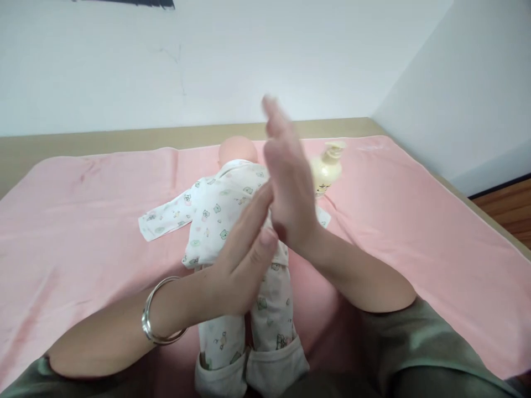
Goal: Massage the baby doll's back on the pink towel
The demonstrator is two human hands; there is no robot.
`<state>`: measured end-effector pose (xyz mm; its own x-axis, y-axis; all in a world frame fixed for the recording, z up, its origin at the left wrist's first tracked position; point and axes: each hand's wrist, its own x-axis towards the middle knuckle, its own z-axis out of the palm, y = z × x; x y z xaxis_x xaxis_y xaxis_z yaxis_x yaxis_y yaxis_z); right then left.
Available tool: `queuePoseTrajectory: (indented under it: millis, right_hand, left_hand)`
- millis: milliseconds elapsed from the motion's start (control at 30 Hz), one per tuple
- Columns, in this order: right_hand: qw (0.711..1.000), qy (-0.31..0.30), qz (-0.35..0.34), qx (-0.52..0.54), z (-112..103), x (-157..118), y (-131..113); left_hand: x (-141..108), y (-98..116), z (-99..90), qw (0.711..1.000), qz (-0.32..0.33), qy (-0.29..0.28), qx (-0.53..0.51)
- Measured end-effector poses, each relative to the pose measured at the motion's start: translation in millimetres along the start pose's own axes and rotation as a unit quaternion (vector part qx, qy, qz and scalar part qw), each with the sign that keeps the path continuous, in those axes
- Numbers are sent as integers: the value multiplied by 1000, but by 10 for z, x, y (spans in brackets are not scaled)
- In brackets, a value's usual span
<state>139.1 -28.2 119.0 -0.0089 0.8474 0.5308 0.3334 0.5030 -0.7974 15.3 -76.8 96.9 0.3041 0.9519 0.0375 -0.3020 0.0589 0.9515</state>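
Observation:
My left hand, with silver bangles at its wrist, lays its palm against the lower palm of my right hand. Both have their fingers stretched out, and the right one's fingertips are smeared by motion. Nothing shows between the palms, though their contact area is hidden. Behind and below them lies a baby doll in a white printed top and matching trousers, its face out of sight. Just beyond my right hand stands a cream pump bottle, partly covered by it.
A pink sheet with some creases spreads under the doll and bottle. Past its far edge runs a tan strip of the surface, meeting a white wall. Brown wood shows at the right.

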Motion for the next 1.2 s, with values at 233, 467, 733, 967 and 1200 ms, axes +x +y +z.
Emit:
queuePoseTrajectory:
  millis: [233, 467, 733, 967, 1200]
  right_hand:
    - [936, -202, -41, -286, 528, -41, 719]
    - [898, -256, -83, -347, 546, -207, 663]
    - [915, -217, 16, -339, 358, 173, 1051]
    - [880, -263, -60, -390, 566, -205, 649]
    - [870, -345, -52, -349, 284, 324, 1027]
  left_hand:
    - [908, -235, -581, 924, 110, 276, 241]
    - [1261, -574, -1044, 905, 123, 278, 297]
    - [1173, -589, -971, 884, 147, 264, 356]
    - [1174, -627, -979, 888, 158, 281, 327]
    - [1163, -631, -978, 885, 179, 278, 327]
